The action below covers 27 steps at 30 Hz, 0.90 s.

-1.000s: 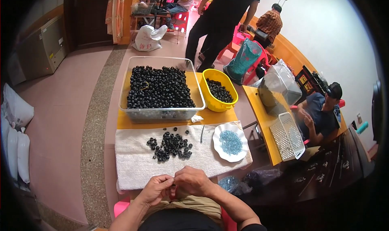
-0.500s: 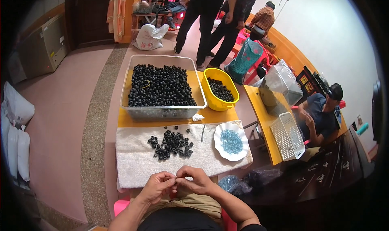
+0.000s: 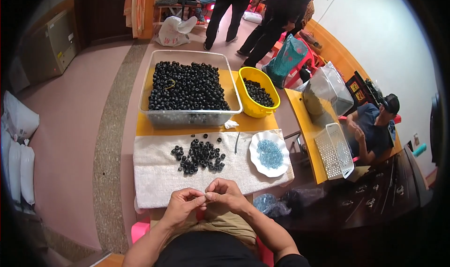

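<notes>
Just off the table's near edge, above my lap, my left hand point(image 3: 185, 205) and my right hand point(image 3: 227, 195) meet fingertip to fingertip. Both are closed in a pinch; whatever sits between the fingers is too small and hidden to make out. Beyond them, a loose pile of black beads point(image 3: 200, 155) lies on a white towel point(image 3: 154, 173). To the right of the pile is a white scalloped plate point(image 3: 255, 166) holding small clear-blue beads point(image 3: 270, 154). A thin dark stick-like piece point(image 3: 237, 142) rests on the towel between the pile and the plate.
Behind the towel stand a clear plastic bin point(image 3: 187, 119) of black beads and a yellow tub point(image 3: 259, 111) with more. A side table point(image 3: 320, 171) at right carries a white perforated basket point(image 3: 333, 150); a co-worker point(image 3: 370, 126) sits behind it. Two people stand beyond the bin.
The table and its things sit slightly higher in the picture. My hands stay pinched together, a little higher too. The standing people have shifted their legs and bodies.
</notes>
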Motion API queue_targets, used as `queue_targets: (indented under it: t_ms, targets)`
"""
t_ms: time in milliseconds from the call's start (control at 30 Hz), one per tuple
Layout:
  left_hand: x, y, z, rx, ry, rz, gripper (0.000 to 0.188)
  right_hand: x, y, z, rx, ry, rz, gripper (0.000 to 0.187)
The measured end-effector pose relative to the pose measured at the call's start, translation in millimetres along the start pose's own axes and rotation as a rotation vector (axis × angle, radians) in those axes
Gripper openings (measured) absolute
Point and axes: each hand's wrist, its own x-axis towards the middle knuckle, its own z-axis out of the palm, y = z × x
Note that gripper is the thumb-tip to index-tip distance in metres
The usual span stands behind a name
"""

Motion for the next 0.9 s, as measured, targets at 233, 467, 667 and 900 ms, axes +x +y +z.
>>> queue_targets:
  t_ms: [233,467,667,900]
  targets:
    - [-3.1,3.3,5.6,0.024,0.011,-0.016,0.018,0.4,1.3,-7.5,0.081,-0.032,0.06,0.013]
    - [3.7,3.8,3.0,0.113,-0.031,0.001,0.016,2.3,-4.8,-4.1,0.053,-0.022,0.04,0.012]
    - [-0.7,-3.3,1.7,0.11,-0.055,-0.021,0.015,-3.9,-11.4,-8.1,-0.023,-0.041,0.146,0.013]
    - [-5.2,-5.7,2.6,0.182,-0.017,-0.041,0.013,-4.8,-19.3,-4.9,-0.157,-0.044,0.24,0.01]
